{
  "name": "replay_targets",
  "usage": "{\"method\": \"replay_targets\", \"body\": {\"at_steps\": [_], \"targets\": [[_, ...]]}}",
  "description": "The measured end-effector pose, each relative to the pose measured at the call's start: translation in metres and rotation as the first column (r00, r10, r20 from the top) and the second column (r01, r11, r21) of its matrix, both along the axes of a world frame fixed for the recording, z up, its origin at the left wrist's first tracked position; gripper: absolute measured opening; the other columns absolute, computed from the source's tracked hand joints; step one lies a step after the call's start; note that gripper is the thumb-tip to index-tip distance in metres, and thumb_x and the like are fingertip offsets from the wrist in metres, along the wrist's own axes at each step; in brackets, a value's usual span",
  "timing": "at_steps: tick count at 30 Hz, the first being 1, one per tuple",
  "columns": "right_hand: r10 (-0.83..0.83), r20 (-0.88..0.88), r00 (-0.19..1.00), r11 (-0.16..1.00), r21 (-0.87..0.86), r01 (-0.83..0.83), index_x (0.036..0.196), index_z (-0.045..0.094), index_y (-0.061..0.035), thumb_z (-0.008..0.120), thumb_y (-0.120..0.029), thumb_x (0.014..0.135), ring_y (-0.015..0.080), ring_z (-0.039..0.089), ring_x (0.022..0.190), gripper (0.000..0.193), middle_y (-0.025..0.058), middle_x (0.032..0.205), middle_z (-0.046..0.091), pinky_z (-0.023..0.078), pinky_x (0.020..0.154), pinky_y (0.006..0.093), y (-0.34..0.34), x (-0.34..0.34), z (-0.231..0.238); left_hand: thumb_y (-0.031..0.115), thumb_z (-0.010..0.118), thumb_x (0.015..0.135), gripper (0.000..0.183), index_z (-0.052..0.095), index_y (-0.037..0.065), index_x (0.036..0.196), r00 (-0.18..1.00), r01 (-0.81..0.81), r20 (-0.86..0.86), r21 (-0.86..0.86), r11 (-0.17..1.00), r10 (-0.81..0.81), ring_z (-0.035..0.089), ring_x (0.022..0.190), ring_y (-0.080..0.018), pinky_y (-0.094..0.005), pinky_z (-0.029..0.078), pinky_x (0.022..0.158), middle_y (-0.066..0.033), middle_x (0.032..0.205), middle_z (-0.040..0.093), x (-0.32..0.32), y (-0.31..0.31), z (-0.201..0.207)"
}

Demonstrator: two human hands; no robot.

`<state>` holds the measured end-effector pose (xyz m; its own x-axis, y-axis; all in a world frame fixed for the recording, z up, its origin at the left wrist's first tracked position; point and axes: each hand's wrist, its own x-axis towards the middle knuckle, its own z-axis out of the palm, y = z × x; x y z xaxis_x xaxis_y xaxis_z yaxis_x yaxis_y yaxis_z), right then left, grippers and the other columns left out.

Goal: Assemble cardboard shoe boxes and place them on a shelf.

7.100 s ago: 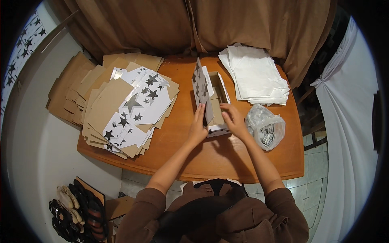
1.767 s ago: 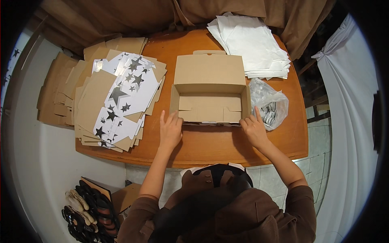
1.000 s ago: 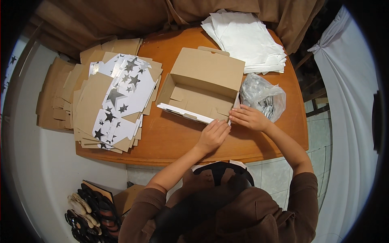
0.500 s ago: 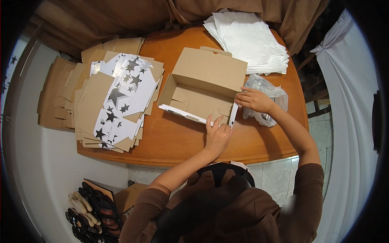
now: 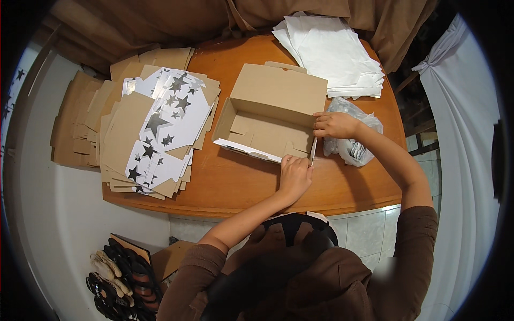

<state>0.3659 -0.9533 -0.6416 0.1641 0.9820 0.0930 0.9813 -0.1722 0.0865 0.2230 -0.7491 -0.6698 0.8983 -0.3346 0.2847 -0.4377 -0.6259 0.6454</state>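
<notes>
Orange-brown tabletop (image 5: 235, 184) under brown curtains; half-folded cardboard box (image 5: 270, 120) at centre; right hand (image 5: 334, 124) pinching the upright side flap (image 5: 312, 151); left hand (image 5: 294, 176) pressing flat at the front corner; best to hold that corner down, tuck the flap squarely inside.

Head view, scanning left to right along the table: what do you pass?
Stack of flat cardboard blanks with star print → open cardboard box → left hand at the box's near right corner → right hand on the box's right side flap → clear plastic bag.
</notes>
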Motion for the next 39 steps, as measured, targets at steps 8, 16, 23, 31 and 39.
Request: {"method": "replay_targets", "body": {"at_steps": [8, 16, 23, 31, 39], "targets": [[-0.011, 0.026, 1.000, 0.997, -0.072, 0.013, 0.083, 0.058, -0.0083, 0.053, -0.011, 0.077, 0.0222, 0.060, 0.096, 0.008, 0.0065, 0.092, 0.063, 0.042, 0.099, 0.0364, -0.003, 0.010, 0.015, 0.020, 0.069, 0.075, 0.017, 0.061, 0.006, 0.082, 0.989, 0.008, 0.149, 0.032, 0.999, -0.013, 0.055, 0.090, -0.0245, -0.0426, 0.034, 0.088, -0.0072, 0.083, 0.062, 0.006, -0.026, -0.004], [-0.212, -0.097, 0.972, 0.970, 0.096, 0.221, 0.101, 0.066, -0.0073, 0.051, -0.008, 0.077, 0.0240, 0.061, 0.100, 0.028, 0.0068, 0.106, 0.065, 0.042, 0.100, 0.0387, 0.045, 0.011, 0.036, 0.016, 0.056, 0.082, 0.022, 0.060, 0.004, 0.100, 0.913, -0.263, 0.352, 0.117, 0.958, 0.208, 0.052, 0.098, -0.0285, -0.0439, 0.037, 0.085, -0.0109, 0.101, 0.060, 0.023, 0.069, 0.039], [-0.047, -0.165, 0.985, 0.980, 0.182, 0.078, 0.102, 0.065, -0.0061, 0.052, -0.009, 0.077, 0.0248, 0.060, 0.100, 0.028, 0.0093, 0.103, 0.065, 0.047, 0.091, 0.0379, 0.163, 0.031, 0.031, 0.025, 0.047, 0.092, 0.031, 0.060, 0.000, 0.106, 0.768, -0.637, -0.018, 0.091, 0.766, 0.641, 0.057, 0.095, -0.0357, -0.0449, 0.041, 0.082, -0.0169, 0.101, 0.062, 0.023, 0.200, 0.010], [0.037, -0.036, 0.999, 0.993, 0.110, -0.032, 0.097, 0.068, -0.0186, 0.054, -0.016, 0.082, 0.0190, 0.057, 0.104, 0.021, -0.0016, 0.101, 0.065, 0.040, 0.096, 0.0384, 0.250, 0.039, -0.001, 0.034, 0.054, 0.091, 0.038, 0.064, 0.000, 0.103, 0.800, -0.450, -0.454, -0.021, 0.893, 0.392, 0.060, 0.066, -0.0264, -0.0351, 0.046, 0.064, -0.0182, 0.078, 0.063, 0.017, 0.200, -0.004], [-0.034, 0.042, 0.999, 0.985, -0.167, 0.041, 0.094, 0.068, -0.0218, 0.053, -0.014, 0.082, 0.0149, 0.058, 0.101, 0.021, -0.0033, 0.090, 0.064, 0.033, 0.104, 0.0416, 0.263, 0.051, -0.002, 0.028, 0.060, 0.084, 0.030, 0.064, -0.001, 0.081, 0.805, -0.383, -0.308, 0.384, 0.840, 0.507, 0.062, 0.064, -0.0354, -0.0425, 0.047, 0.058, -0.0200, 0.066, 0.062, 0.028, 0.188, 0.017]]}}
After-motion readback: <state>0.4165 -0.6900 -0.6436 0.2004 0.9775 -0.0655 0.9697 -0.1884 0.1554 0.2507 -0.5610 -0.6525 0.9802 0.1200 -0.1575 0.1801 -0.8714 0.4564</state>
